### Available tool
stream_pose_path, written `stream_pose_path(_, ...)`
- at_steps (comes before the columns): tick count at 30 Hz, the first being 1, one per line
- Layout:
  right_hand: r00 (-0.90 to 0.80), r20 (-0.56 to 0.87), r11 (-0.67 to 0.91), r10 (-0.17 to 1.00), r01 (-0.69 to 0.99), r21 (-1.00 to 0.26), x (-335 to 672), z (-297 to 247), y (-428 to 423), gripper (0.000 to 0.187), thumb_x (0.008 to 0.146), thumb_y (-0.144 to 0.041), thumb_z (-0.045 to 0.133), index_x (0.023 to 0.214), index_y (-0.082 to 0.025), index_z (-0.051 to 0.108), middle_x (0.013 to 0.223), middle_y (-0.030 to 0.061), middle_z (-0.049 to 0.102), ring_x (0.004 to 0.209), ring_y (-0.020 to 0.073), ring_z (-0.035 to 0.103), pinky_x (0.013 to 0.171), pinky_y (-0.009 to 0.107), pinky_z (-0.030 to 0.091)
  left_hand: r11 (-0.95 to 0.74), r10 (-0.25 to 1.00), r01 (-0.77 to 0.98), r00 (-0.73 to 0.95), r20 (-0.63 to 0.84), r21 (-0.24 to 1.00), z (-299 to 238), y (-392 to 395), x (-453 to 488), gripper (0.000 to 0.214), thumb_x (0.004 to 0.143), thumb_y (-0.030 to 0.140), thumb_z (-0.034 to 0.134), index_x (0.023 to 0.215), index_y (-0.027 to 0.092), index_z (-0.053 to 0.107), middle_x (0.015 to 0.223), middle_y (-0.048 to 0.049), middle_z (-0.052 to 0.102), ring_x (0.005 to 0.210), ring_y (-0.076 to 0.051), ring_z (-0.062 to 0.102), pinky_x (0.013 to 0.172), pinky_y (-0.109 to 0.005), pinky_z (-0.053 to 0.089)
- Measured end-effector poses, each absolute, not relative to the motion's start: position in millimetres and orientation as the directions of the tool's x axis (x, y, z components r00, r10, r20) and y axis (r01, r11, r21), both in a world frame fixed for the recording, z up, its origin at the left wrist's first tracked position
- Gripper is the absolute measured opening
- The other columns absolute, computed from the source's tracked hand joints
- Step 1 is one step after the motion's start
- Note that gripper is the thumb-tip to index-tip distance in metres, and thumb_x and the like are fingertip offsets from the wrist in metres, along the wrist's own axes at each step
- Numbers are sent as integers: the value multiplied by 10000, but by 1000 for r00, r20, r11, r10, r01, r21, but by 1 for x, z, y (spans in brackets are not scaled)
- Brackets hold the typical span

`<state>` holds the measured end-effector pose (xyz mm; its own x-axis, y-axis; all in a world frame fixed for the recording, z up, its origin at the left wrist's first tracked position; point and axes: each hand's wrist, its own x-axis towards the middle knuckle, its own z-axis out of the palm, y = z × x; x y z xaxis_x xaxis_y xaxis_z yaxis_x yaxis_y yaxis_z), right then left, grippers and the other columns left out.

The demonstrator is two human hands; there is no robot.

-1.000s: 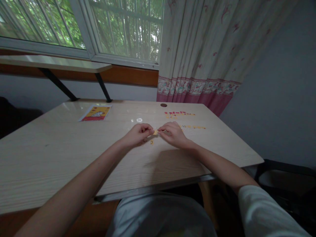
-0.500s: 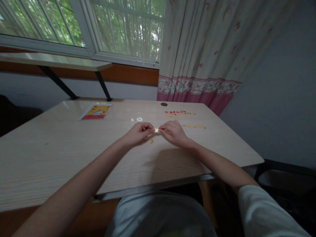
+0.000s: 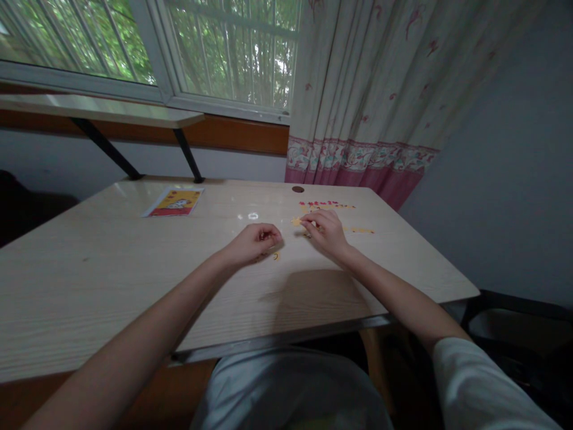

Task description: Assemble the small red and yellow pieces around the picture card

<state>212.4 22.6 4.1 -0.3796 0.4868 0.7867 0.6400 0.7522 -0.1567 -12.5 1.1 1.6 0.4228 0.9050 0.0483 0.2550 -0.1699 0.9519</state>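
My left hand (image 3: pixel 254 241) rests on the wooden table (image 3: pixel 134 269) with its fingers curled in; what is inside them is hidden. A tiny yellow piece (image 3: pixel 276 256) lies on the table just right of it. My right hand (image 3: pixel 326 230) is farther back and pinches a small yellow piece (image 3: pixel 296 221) at its fingertips, low over the table. Rows of small red and yellow pieces (image 3: pixel 326 205) lie just beyond the right hand, and a short yellow row (image 3: pixel 362 230) lies to its right.
A yellow and red card (image 3: pixel 173 202) lies at the back left of the table. A round hole (image 3: pixel 298 189) is at the back edge. Behind are a wall shelf (image 3: pixel 98 112), a window and a patterned curtain (image 3: pixel 367 89). The table's right edge drops off.
The hands held a small piece together between them; now they have parted. My right hand moved back and right with the yellow piece, while my left hand stayed in place.
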Motion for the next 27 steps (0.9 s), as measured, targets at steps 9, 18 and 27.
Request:
stream_pose_path(9,-405,754,755,517,631,-179,211,1,22,254,931,-370,491,856,-205,669,813,37,693,785,159,601,770,317,361,-246,873,314,483,69,917,2,2,-14,151,789,298,577,790,147,588,501,60,440,375,-45,351,370,-165,251)
stream_pose_path(18,-432,768,792,473,591,-155,211,-1,23,263,933,-374,487,852,-192,658,802,35,691,758,150,593,749,306,366,-454,798,416,583,152,788,1,5,-15,186,771,290,541,753,129,632,653,-28,610,577,-109,507,546,-214,379)
stream_pose_path(27,-405,761,775,506,600,-196,214,-2,26,250,920,-381,505,843,-201,661,787,35,679,745,156,581,751,314,384,-484,765,499,641,70,719,-5,14,-22,210,768,301,535,779,139,667,718,-40,659,655,-139,555,617,-228,405)
